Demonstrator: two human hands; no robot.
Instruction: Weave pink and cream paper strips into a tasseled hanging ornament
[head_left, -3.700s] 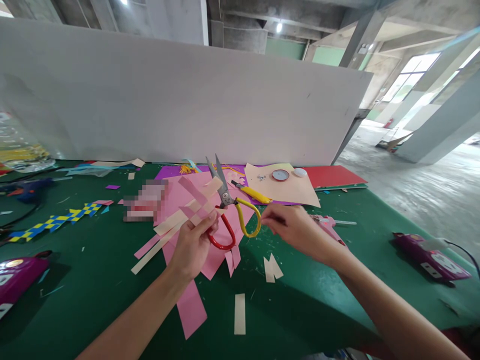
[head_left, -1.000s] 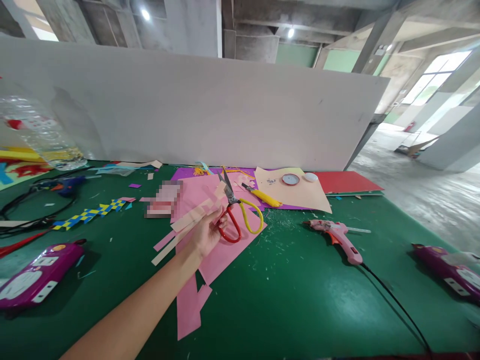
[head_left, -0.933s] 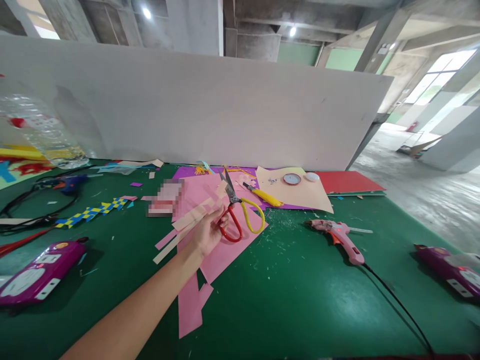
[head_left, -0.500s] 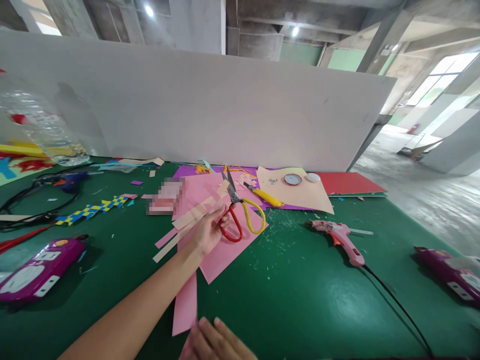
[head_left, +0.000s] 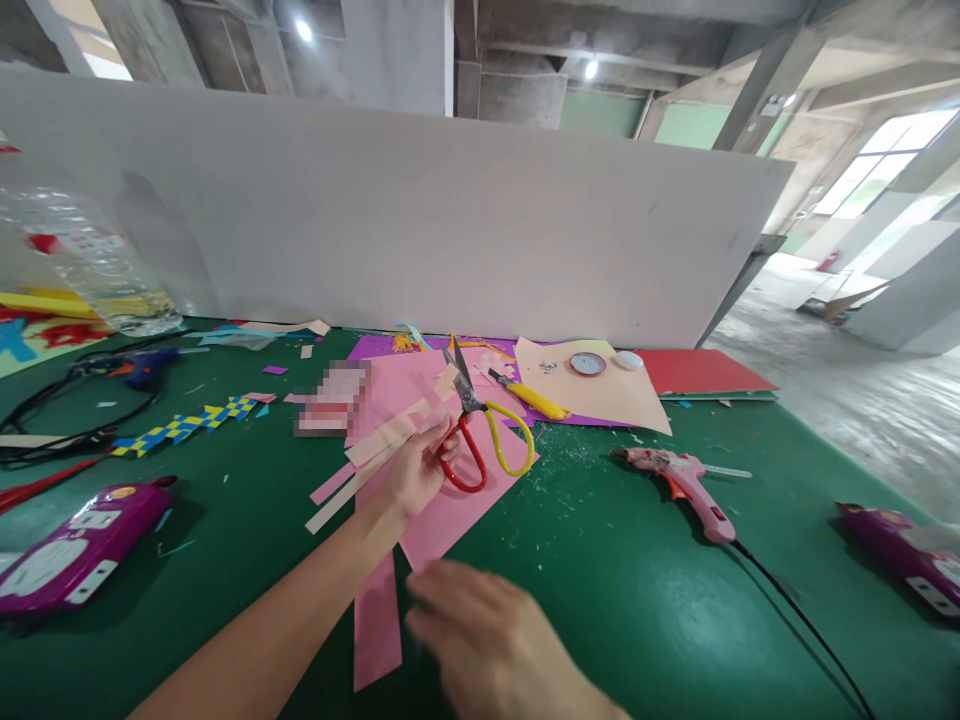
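Observation:
My left hand (head_left: 421, 468) is closed at the red handle of the scissors (head_left: 470, 402), its fingers curled against the loop. The scissors have one red and one yellow handle, and their blades point away from me, slightly apart. Beige paper strips (head_left: 394, 432) lie beside this hand, over pink paper sheets (head_left: 457, 520). My right hand (head_left: 499, 635) is low in front, smeared by motion, near a long pink strip (head_left: 377, 630) on the table. Whether its fingers hold anything is unclear.
A pink glue gun (head_left: 682, 485) with its cord lies right on the green table (head_left: 622, 600). Behind are a yellow cutter (head_left: 534, 398) and a round tin lid (head_left: 587, 364) on beige paper. Purple devices (head_left: 82, 545) flank both sides; a plastic bottle (head_left: 97, 260) leans at left.
My right hand has come up and to the right from the bottom edge, away from the pink strip's near end. My left hand and the scissors have stayed nearly still.

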